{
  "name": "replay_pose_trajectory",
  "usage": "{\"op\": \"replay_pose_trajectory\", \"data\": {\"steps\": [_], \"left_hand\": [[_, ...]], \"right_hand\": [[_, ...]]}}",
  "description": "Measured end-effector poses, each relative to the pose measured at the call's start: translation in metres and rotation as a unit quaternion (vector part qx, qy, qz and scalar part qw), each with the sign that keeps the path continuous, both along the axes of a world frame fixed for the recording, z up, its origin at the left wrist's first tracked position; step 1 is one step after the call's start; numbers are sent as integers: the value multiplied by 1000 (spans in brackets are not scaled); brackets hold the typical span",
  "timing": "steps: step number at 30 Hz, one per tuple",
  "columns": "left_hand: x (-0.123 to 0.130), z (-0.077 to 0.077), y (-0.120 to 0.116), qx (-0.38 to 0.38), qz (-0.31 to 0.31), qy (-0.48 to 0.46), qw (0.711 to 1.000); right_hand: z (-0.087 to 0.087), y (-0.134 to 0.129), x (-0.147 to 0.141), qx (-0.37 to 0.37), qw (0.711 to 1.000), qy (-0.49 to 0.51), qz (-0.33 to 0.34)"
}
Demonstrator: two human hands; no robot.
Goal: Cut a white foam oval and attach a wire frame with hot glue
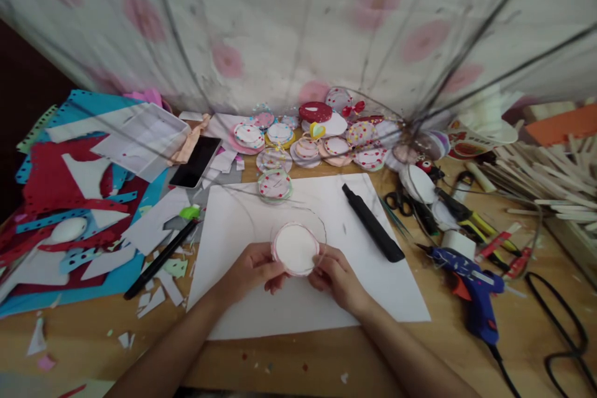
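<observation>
A round white paper disc (297,250) with a pinkish rim is pinched at its edges between my two hands. My left hand (256,268) grips its left side, thumb on top and fingers curled beneath. On the opposite edge, my right hand (336,275) is closed the same way. The disc is held above a large white paper sheet (242,314). A thin clear curved outline surrounds the disc; I cannot tell what it is. Just beyond, a dotted round paper piece (275,185) lies at the sheet's back edge. A black cutter-like tool (373,224) rests on the sheet's right side.
Decorated paper circles (308,148) crowd the back. At right lie a blue glue gun (476,292) with its cord, yellow-black pliers (476,224), scissors (398,200) and wooden sticks (545,168). Paper scraps (88,177), a phone (196,161) and a black pen (161,259) occupy the left.
</observation>
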State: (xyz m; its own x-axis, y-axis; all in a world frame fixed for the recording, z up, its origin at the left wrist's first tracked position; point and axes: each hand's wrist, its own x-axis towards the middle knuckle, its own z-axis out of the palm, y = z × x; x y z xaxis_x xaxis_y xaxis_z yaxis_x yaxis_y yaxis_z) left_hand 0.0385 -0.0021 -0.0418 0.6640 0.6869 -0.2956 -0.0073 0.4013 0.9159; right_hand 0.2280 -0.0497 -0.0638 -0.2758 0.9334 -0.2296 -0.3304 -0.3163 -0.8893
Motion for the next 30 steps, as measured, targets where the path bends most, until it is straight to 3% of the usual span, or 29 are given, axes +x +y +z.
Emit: {"op": "replay_pose_trajectory", "data": {"steps": [7,13,15,19,23,30], "left_hand": [[0,3,-1,62,74,51,994],[3,-1,-3,279,108,153,942],[4,-2,-4,257,124,136,949],[3,-1,-3,122,138,5,983],[1,1,0,32,131,-90,987],[1,1,2,30,141,-79,986]], "right_hand": [[6,5,-5,4,997,59,-58],[10,4,-7,43,996,49,-55],[9,3,-6,47,997,21,-63],[6,2,-4,84,990,-14,-115],[5,4,-2,147,976,-57,-148],[8,7,-1,187,970,-85,-132]]}}
